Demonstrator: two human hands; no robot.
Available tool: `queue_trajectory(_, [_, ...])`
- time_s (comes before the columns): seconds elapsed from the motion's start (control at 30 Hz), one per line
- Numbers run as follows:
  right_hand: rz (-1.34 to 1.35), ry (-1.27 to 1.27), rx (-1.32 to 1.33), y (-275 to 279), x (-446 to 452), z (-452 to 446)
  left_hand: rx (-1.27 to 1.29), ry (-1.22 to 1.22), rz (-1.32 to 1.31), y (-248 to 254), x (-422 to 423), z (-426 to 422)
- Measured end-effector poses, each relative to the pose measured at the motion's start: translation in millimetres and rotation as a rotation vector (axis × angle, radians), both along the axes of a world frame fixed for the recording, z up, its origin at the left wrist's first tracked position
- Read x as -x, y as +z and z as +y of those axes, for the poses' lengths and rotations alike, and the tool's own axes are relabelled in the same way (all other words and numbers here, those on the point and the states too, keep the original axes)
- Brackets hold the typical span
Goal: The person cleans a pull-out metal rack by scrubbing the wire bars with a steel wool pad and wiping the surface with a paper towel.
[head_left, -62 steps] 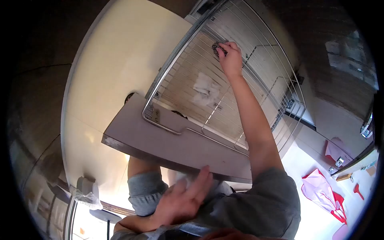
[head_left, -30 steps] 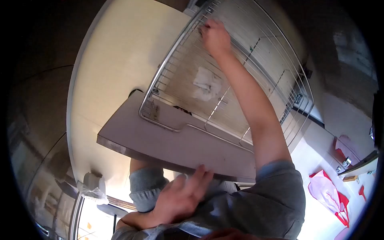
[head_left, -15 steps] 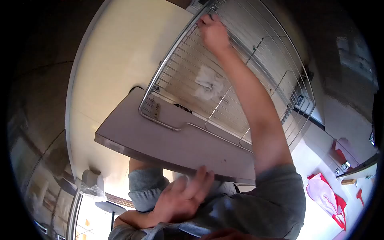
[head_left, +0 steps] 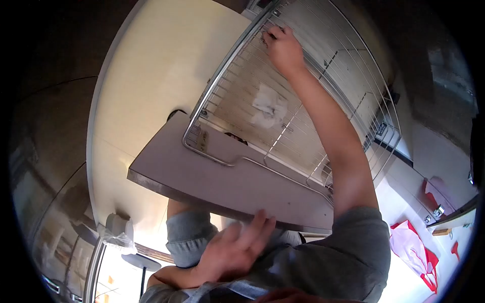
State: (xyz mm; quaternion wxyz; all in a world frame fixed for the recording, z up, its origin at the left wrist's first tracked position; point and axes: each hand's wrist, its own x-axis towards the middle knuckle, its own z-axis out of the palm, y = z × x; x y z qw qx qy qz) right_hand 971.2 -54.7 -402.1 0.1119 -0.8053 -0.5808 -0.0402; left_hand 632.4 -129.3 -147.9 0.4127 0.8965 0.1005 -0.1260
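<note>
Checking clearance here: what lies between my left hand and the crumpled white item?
The head view shows the grey panel, then part of the wire rack, between the left hand and the white item.

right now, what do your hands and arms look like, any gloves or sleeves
The left hand and right hand are gloveless, with no watch visible on either wrist. The right arm has a short grey sleeve; the left forearm is bare.

Wire rack [head_left: 209, 157], upper centre of frame; pale surface [head_left: 241, 93] beneath, bearing one crumpled white wad [head_left: 269, 107]. Floor [head_left: 405, 283], lower right: one pink-and-red cloth [head_left: 408, 245].
</note>
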Motion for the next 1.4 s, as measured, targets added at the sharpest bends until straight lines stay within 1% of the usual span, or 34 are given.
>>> queue_trajectory(0.07, [-0.095,0.086,0.042,7.8,0.2,-7.4,-0.005,0.029,-0.019,-1.0,0.3,-2.0])
queue_trajectory(0.17, [-0.078,-0.053,-0.008,-1.1,13.3,19.9,-0.055,0.015,-0.025,-0.3,-0.3,-5.0])
queue_trajectory(0.2, [-0.015,-0.102,-0.027,-3.6,10.6,17.8,-0.084,0.005,-0.026,0.4,-0.2,-4.7])
queue_trajectory(0.27, [0.109,-0.192,-0.062,-7.8,7.2,10.0,0.007,-0.017,0.102,7.1,-1.7,-3.0])
queue_trajectory(0.3, [0.131,-0.216,-0.059,-2.9,4.8,9.3,0.045,-0.02,0.157,8.4,-4.3,-0.9])
queue_trajectory(0.37, [0.184,-0.265,-0.034,1.7,6.1,-3.4,0.067,-0.01,0.176,11.5,-8.2,0.8])
queue_trajectory(0.47, [0.273,-0.517,-0.084,14.4,33.5,31.1,0.079,-0.013,0.186,11.3,-9.4,-2.0])
queue_trajectory(0.57, [0.221,-0.398,-0.201,-8.2,23.6,23.3,0.059,0.009,0.176,10.5,-9.3,-4.7])
queue_trajectory(0.63, [0.118,-0.392,-0.054,7.8,15.3,-7.1,0.04,0.024,0.133,8.4,-9.6,-3.9])
queue_trajectory(0.7, [0.087,-0.365,-0.02,-1.4,-4.5,-54.5,0.011,0.02,0.072,5.5,-7.7,-2.5])
queue_trajectory(0.77, [0.15,-0.366,0.025,5.3,-21.2,-100.4,0.022,0.001,0.091,5.4,-3.8,-3.0])
queue_trajectory(0.8, [0.172,-0.392,0.09,15.3,-26.6,-118.2,0.031,-0.007,0.103,4.5,-3.1,-3.4])
queue_trajectory(0.83, [0.199,-0.421,0.159,24.1,-27.8,-128.0,0.046,-0.008,0.133,5.9,-3.3,-3.1])
queue_trajectory(0.9, [0.187,-0.433,0.237,36.6,-28.7,-117.8,0.07,-0.013,0.192,9.7,-5.1,-1.2])
queue_trajectory(0.93, [0.18,-0.441,0.271,43.2,-28.3,-108.3,0.067,-0.007,0.177,8.7,-4.4,-1.8])
queue_trajectory(1.0, [0.356,-0.441,-0.022,41.2,-11.8,-58.8,0.056,0.006,0.149,6.1,-2.4,-3.9])
queue_trajectory(1.07, [0.353,-0.367,-0.34,21.2,8.5,-4.3,0.056,0.017,0.154,6.6,-4.9,-3.6])
queue_trajectory(1.13, [0.332,-0.345,-0.257,-7.7,28.8,24.3,0.07,0.018,0.166,7.9,-7.2,-3.8])
queue_trajectory(1.23, [0.305,-0.241,-0.383,-13.5,33.9,1.6,0.086,0.016,0.16,6.9,-9.6,-1.7])
queue_trajectory(1.3, [0.231,-0.276,-0.273,-12.3,16.1,-52.3,0.088,0.022,0.14,5.9,-7.4,-2.5])
queue_trajectory(1.33, [0.122,-0.28,-0.174,-1.7,7.7,-88.1,0.081,0.016,0.14,6.6,-6.7,-3.0])
queue_trajectory(1.37, [0.077,-0.267,-0.183,-3.1,-4.8,-129.0,0.074,0.009,0.141,7.3,-6.3,-2.6])
queue_trajectory(1.4, [0.097,-0.276,-0.168,-1.5,-18.1,-168.5,0.065,0.008,0.142,7.9,-6.0,-2.6])
